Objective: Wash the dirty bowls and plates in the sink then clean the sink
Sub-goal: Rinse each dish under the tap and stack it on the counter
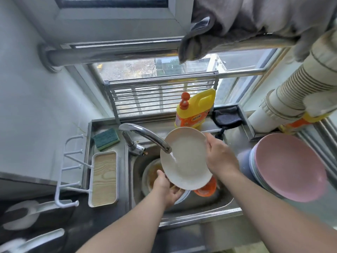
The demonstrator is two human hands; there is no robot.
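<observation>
Left grip (166, 189) curled; right grip (219, 157) clasping.

- A yellow detergent bottle (194, 108) with an orange pump is standing upper centre of the frame.
- A green sponge (106, 138) is lying left of centre, above a wood-patterned tray (103, 179).
- A white hook rack (70, 170) is hanging at the left.
- A dark cloth (227, 116) is resting right of the bottle.
- A grey towel (237, 24) is draping over a metal rail (113, 53) at the top.
</observation>
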